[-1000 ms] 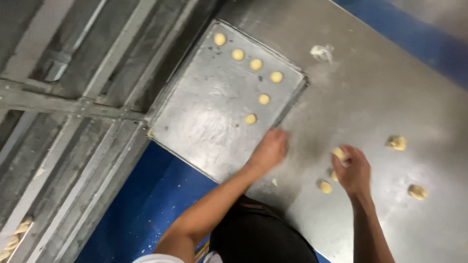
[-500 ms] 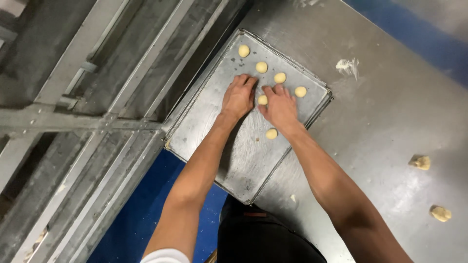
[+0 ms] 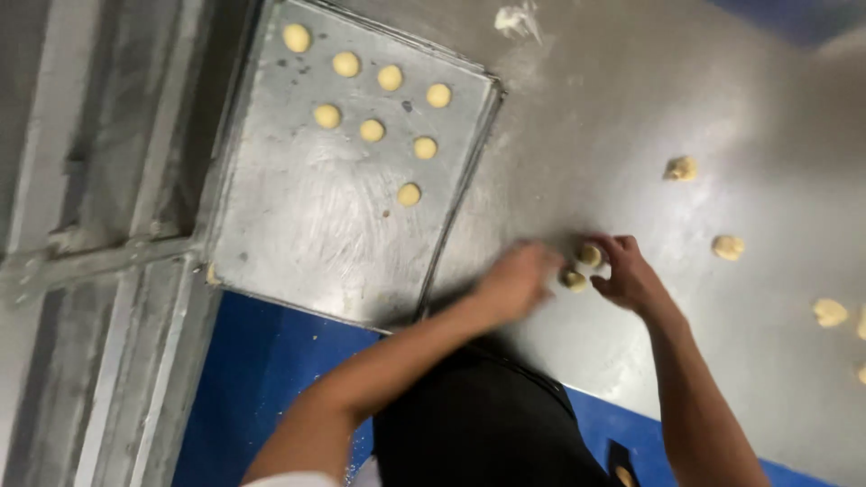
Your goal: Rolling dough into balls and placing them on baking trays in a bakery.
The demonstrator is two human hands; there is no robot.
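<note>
Down on the grey, flour-dusted metal worktop (image 3: 631, 135), both hands work close together over two small pale-yellow dough lumps. The right hand (image 3: 627, 275) curls its fingers loosely around one lump (image 3: 590, 255), which sits just under the fingertips; the second lump (image 3: 573, 280) lies between the two hands. The left hand (image 3: 516, 281) is blurred — its fingers seem bent toward that lump, but I cannot tell whether they grip it. Well beyond the fingers, a flat rectangular steel baking tray (image 3: 298, 243) carries eight round dough balls (image 3: 372, 131) in spaced rows, apart so none touch. More rough dough pieces (image 3: 727, 246) lie scattered right of the right hand — within easy reach.
</note>
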